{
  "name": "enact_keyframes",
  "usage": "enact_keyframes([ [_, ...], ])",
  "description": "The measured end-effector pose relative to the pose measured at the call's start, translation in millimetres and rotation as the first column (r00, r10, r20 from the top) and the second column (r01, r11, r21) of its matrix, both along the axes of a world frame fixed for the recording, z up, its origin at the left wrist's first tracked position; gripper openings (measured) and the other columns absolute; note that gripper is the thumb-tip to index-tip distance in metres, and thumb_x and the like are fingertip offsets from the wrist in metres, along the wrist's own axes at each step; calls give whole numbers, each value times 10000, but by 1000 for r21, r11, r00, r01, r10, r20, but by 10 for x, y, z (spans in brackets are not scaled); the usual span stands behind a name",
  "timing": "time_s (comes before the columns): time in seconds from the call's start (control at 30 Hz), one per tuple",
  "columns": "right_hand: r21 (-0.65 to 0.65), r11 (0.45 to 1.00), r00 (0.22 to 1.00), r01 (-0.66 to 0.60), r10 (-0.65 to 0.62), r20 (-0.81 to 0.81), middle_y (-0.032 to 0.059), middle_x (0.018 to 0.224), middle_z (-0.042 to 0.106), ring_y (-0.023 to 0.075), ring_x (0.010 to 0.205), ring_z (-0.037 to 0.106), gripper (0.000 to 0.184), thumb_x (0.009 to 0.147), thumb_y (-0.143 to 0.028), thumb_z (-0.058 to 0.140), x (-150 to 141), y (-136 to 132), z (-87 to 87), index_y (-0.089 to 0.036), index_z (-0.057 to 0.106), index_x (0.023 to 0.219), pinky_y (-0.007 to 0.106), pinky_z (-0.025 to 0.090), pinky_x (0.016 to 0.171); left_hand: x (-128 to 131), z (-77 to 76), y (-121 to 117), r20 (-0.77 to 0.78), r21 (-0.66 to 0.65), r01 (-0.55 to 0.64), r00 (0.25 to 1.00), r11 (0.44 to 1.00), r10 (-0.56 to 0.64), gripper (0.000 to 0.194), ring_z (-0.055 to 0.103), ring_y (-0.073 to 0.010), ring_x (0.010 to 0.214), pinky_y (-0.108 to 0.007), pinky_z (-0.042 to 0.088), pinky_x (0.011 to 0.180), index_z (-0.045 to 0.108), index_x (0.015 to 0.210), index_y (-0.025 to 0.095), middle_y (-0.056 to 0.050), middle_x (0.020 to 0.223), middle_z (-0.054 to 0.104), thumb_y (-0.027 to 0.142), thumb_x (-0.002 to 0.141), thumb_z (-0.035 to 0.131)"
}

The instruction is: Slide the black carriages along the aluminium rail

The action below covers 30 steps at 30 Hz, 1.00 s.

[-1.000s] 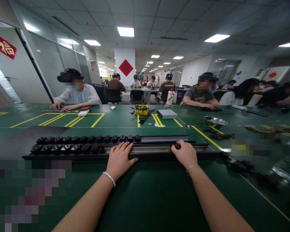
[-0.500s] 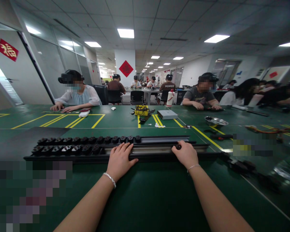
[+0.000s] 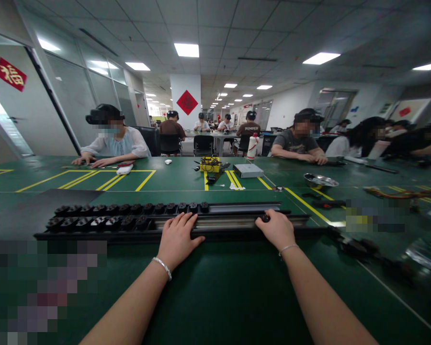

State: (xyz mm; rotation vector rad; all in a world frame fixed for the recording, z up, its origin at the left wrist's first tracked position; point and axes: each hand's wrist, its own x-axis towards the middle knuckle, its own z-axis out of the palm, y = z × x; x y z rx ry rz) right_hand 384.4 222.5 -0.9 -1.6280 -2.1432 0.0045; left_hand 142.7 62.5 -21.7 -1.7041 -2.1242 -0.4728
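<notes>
Two long black rails ran left to right across the green worktop (image 3: 222,287), the near rail (image 3: 230,222) just in front of the far rail (image 3: 246,207). A near row of black sockets (image 3: 97,222) filled the left part of the near one, and a longer far row (image 3: 135,209) sat on the other. The left hand (image 3: 177,239) lay with fingers loosely spread over the near rail, right of its row, pinching nothing visible. Farther right, the right hand (image 3: 277,229) curled its fingers around a small black piece (image 3: 265,217), partly hidden, at the same rail. A metal bowl (image 3: 321,181) stood beyond, on the far right.
</notes>
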Motion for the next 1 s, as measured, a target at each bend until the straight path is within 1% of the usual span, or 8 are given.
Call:
enact_keyframes([
  [0.4,-5,1000,1000,20,-20,-23,77,849,631,237,898,548,285,698,-414,495,9,38,-43,-191,594,846,309,363,723,-11,-4,-1,4,-8,5,1000,1000,-4,593,383,-244,1228,-415,292,977,446,1254,274,-20,1310,490,522,724,539],
  [0.53,-18,999,998,40,-41,-54,69,850,625,234,880,554,320,689,-429,507,18,38,-46,-197,571,900,311,364,718,-9,0,0,8,-13,1,1000,1000,-1,589,381,-244,1228,-417,290,975,445,1253,273,-22,1310,490,525,728,533],
  [0.6,-17,1000,998,19,-20,-60,56,874,624,234,891,550,313,696,-420,500,22,23,-33,-217,560,926,312,361,710,-8,2,-1,10,-12,-1,1000,1000,1,590,382,-247,1227,-418,288,976,444,1254,275,-24,1307,493,526,727,533],
  [0.7,-18,1000,999,-20,19,-45,35,879,627,236,911,540,240,713,-392,475,26,-8,-5,-247,571,878,311,353,694,-7,1,-2,10,-11,1,1000,1000,-1,588,382,-246,1228,-414,289,974,443,1255,275,-26,1303,497,521,729,531],
  [0.77,-23,1000,999,-18,17,-37,31,867,626,233,899,541,207,716,-383,468,26,-22,9,-251,577,832,307,350,675,-8,-1,-3,8,-11,0,1000,1000,0,587,383,-245,1227,-414,290,972,445,1252,271,-28,1303,497,520,728,534],
  [1.0,-30,999,999,-11,10,-34,28,859,626,227,881,542,202,713,-386,470,24,-24,23,-256,583,818,296,347,649,-12,0,0,8,-12,-4,1000,1000,4,589,388,-241,1225,-416,290,975,446,1251,270,-24,1306,495,521,726,536],
])
